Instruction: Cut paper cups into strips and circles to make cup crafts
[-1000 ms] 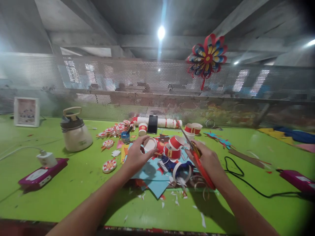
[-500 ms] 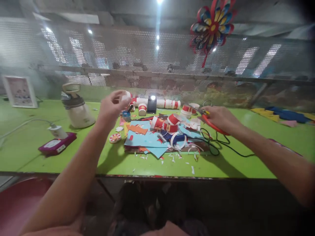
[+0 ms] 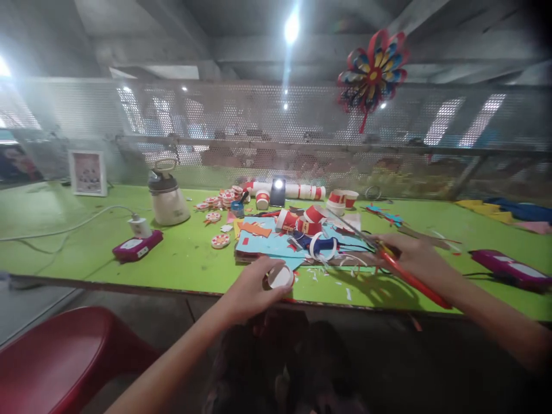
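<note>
My left hand (image 3: 254, 292) grips a small paper cup (image 3: 281, 278) near the table's front edge, its pale round face turned up toward me. In my right hand (image 3: 409, 256) is a pair of scissors (image 3: 416, 282) with red handles; the long blades point up and left over the craft pile. Between my hands lie light blue sheets (image 3: 263, 247) with cut red paper cups (image 3: 308, 221) and an orange paper strip (image 3: 254, 229) on top. A dark blue glue gun (image 3: 321, 244) rests there beside a white paper ring.
Red-and-white paper discs (image 3: 226, 198) cluster at the back left near a blue jar (image 3: 237, 208). A thermos (image 3: 168, 201) and purple power strip (image 3: 138, 246) stand left; another power strip (image 3: 511, 270) lies right. Behind stands a phone (image 3: 278, 192). Scraps litter the front edge.
My left hand has come down from the back of the table to the front edge with the paper cup. My right hand with the scissors has moved nearer. The view has shifted left.
</note>
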`<control>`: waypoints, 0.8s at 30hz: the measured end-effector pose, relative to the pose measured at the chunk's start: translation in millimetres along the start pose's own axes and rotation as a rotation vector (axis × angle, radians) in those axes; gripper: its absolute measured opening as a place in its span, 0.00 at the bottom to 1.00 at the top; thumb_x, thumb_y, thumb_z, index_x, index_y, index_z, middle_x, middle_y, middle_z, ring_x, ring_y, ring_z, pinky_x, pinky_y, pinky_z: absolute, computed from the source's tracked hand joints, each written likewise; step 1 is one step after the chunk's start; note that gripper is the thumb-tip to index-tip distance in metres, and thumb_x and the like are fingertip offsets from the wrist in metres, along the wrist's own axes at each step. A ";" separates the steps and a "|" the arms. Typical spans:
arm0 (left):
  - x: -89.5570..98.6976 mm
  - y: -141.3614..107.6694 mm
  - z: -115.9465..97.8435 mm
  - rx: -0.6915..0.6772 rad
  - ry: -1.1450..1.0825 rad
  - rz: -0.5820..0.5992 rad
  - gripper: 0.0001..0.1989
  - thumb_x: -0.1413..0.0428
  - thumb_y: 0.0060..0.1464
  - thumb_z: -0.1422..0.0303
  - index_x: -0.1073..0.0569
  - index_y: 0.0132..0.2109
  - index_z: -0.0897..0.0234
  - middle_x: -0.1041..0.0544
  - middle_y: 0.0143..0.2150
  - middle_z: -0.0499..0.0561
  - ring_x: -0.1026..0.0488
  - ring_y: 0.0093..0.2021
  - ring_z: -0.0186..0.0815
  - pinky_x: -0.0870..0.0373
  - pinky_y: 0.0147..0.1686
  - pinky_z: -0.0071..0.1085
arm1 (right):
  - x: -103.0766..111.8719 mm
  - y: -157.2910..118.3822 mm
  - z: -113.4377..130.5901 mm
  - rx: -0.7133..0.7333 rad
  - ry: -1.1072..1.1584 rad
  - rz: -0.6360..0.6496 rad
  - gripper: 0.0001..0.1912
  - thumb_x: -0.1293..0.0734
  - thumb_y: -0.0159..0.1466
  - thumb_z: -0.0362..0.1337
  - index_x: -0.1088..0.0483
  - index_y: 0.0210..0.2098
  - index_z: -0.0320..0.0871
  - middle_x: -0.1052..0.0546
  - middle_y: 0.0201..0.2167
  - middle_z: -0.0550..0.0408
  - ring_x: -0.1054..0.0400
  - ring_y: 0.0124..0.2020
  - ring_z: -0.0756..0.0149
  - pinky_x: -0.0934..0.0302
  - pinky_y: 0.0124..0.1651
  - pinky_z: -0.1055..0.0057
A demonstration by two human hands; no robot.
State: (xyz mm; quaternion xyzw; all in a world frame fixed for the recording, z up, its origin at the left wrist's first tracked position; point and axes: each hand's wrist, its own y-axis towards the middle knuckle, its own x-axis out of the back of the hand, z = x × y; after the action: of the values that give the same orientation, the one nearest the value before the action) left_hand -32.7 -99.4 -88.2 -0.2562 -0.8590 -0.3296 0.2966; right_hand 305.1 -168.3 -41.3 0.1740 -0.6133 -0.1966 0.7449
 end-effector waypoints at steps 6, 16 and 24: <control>2.9 -2.2 15.7 -0.013 0.090 -0.139 0.26 0.41 0.51 0.64 0.34 0.56 0.66 0.28 0.52 0.59 0.31 0.51 0.46 0.35 0.50 0.43 | -12.3 1.9 1.1 -0.160 -0.066 0.130 0.25 0.32 0.55 0.51 0.26 0.48 0.44 0.19 0.41 0.46 0.25 0.40 0.50 0.32 0.38 0.62; 1.9 -7.7 28.0 -0.058 0.006 -0.250 0.23 0.41 0.50 0.67 0.33 0.54 0.65 0.29 0.53 0.60 0.32 0.53 0.45 0.34 0.51 0.43 | -31.8 15.2 -4.7 -0.345 -0.130 0.155 0.13 0.36 0.67 0.40 0.31 0.49 0.41 0.26 0.47 0.51 0.28 0.42 0.62 0.32 0.44 0.60; -3.3 -10.0 32.3 0.001 -0.013 -0.237 0.23 0.41 0.49 0.67 0.32 0.54 0.63 0.28 0.53 0.58 0.31 0.52 0.44 0.32 0.49 0.41 | -49.9 -7.5 -9.8 -0.305 -0.118 -0.153 0.19 0.33 0.61 0.44 0.28 0.48 0.40 0.24 0.40 0.47 0.29 0.39 0.57 0.34 0.42 0.62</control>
State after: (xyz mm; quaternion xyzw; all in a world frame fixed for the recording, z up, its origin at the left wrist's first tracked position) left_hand -47.7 -83.5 -114.2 -0.1547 -0.8854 -0.3602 0.2498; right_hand 305.6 -149.4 -89.1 0.0934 -0.6042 -0.3532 0.7082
